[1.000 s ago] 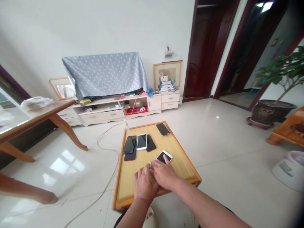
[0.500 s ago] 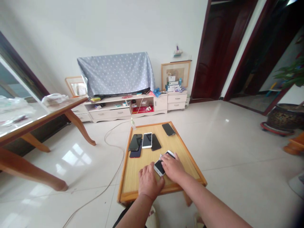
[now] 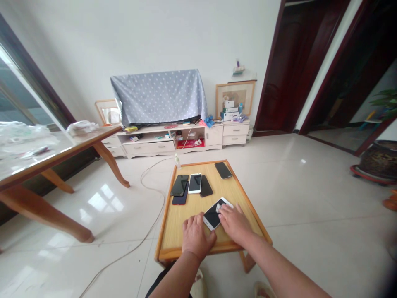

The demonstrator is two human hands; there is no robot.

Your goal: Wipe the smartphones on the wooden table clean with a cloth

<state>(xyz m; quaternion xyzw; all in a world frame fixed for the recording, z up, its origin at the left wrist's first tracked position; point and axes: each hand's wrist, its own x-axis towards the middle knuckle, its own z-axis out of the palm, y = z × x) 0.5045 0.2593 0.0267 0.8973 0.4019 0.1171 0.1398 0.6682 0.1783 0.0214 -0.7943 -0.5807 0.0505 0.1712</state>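
A white smartphone with a dark screen lies slantwise on the small wooden table, near its front edge. My left hand holds the phone's near left end between thumb and fingers. Over the phone's right part is my right hand, its fingertips pressing a small crumpled white wipe onto the screen. Farther back lie a second white phone, a black phone beside it, and a dark phone overlapping a dark blue one. Another black phone rests at the far right corner.
A small clear bottle stands at the table's far left corner. A cable runs over the tiled floor. To the left is a larger wooden table with plastic bags. A low white cabinet stands along the wall.
My right hand has slid the wipe a little to the right across the phone's screen, uncovering more of it. My left hand stays at the phone's near end. The view has shifted slightly.
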